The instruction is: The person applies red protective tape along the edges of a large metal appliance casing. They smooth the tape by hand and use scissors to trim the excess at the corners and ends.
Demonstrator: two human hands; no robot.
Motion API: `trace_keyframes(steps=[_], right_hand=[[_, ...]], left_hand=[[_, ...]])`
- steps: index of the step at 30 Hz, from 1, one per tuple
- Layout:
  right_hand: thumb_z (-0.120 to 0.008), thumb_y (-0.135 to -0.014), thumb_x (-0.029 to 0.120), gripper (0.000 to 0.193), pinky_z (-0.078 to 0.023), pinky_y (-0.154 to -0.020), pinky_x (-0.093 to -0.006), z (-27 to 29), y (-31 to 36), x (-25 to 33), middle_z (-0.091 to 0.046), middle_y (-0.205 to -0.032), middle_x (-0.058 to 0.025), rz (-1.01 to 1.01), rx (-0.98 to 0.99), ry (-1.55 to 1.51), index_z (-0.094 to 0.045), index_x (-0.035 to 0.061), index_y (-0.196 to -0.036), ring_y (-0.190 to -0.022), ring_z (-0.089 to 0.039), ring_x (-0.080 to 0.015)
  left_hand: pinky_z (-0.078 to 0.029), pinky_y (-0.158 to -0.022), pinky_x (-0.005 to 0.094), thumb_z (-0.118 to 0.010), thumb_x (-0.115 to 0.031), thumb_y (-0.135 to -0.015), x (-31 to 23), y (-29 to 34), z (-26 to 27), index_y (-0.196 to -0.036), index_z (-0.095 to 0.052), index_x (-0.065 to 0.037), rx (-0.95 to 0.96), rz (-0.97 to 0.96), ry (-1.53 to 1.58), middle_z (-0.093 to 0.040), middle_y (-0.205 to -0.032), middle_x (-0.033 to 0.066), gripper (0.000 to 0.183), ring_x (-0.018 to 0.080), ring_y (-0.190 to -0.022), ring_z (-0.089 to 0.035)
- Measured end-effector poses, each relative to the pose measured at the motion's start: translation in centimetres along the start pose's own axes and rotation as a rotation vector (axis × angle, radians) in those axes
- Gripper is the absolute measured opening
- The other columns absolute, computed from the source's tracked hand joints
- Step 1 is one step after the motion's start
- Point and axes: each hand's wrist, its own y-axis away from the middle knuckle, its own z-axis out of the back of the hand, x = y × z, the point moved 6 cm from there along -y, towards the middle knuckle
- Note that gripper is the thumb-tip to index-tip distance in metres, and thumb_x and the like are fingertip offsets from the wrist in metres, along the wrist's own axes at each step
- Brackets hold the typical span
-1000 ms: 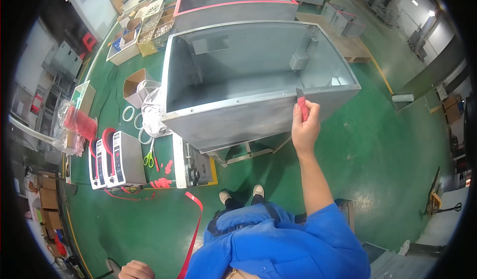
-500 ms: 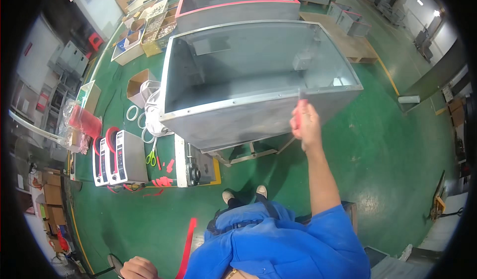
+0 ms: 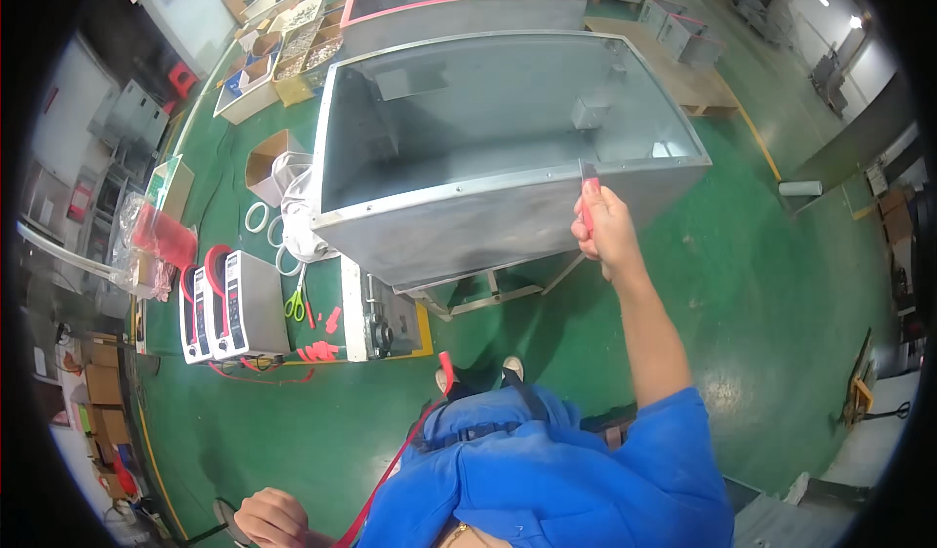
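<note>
Since the frame half a second back, the right hand (image 3: 607, 228) has been brought up a little to the near top rim of the open sheet-metal box (image 3: 488, 148), and the red strip (image 3: 390, 470) is now seen trailing further up past the blue jacket (image 3: 566, 470). Fingers of the right hand are closed around a small red-handled tool (image 3: 587, 197), its pale tip set against the rim's edge. The left hand (image 3: 273, 519), at the lower edge of the view, is curled around the red strip, which is drawn taut toward the body.

Risks are judged as follows. A slip of the tip off the thin rim could be caused by pressure at an angle, and knuckles could be scraped on the metal edge. The strip hanging beside the feet could be trodden on or snagged. Loose red offcuts (image 3: 322, 351), green-handled scissors (image 3: 294, 304) and two red-and-white dispensers (image 3: 229, 304) are noted on the green floor (image 3: 781, 284), well apart from the hand but within stepping range.
</note>
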Motion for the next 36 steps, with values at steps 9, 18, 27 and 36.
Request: trace_keyframes(steps=[9, 18, 27, 36], right_hand=[[-0.043, -0.091, 0.041, 0.037, -0.019, -0.031, -0.0178, 1.0, -0.6, 0.3, -0.041, -0.053, -0.0011, 0.011, -0.010, -0.020, -0.045, 0.0074, -0.076, -0.036, -0.028, -0.0035], [-0.043, -0.091, 0.041, 0.037, -0.019, -0.031, -0.0179, 1.1, -0.5, 1.5, -0.042, -0.052, -0.0008, -0.114, 0.114, 0.148, -0.045, 0.0082, -0.074, -0.036, -0.028, -0.0038], [-0.045, -0.089, 0.043, 0.039, -0.020, -0.031, -0.0180, -0.1, -0.5, 2.7, -0.044, -0.053, -0.0021, -0.218, 0.277, 0.273, -0.046, 0.0079, -0.074, -0.036, -0.030, -0.0045], [-0.040, -0.092, 0.042, 0.040, -0.024, -0.030, -0.0203, 0.5, -0.7, 0.4, -0.045, -0.051, -0.0035, -0.001, 0.087, 0.109, -0.046, 0.0055, -0.077, -0.034, -0.034, -0.0069]], left_hand=[[-0.036, -0.035, 0.0204, -0.073, 0.005, -0.061, 0.8, -0.4, 0.3, -0.059, -0.062, -0.001, -0.020, -0.025, 0.027, -0.057, -0.055, 0.0053, 0.013, 0.0128, -0.044, -0.049], [-0.038, -0.036, 0.0204, -0.073, 0.003, -0.062, 0.8, -0.5, 0.3, -0.060, -0.062, -0.002, -0.012, 0.002, 0.023, -0.057, -0.056, 0.0055, 0.012, 0.0131, -0.044, -0.050], [-0.039, -0.037, 0.0216, -0.073, 0.002, -0.062, 0.9, -0.2, 0.7, -0.060, -0.062, -0.002, 0.002, 0.006, 0.029, -0.057, -0.058, 0.0052, 0.012, 0.0135, -0.045, -0.050], [-0.038, -0.038, 0.0221, -0.074, 0.003, -0.061, 1.0, 0.5, 0.8, -0.059, -0.062, -0.002, -0.033, 0.022, 0.041, -0.057, -0.057, 0.0052, 0.012, 0.0143, -0.047, -0.051]])
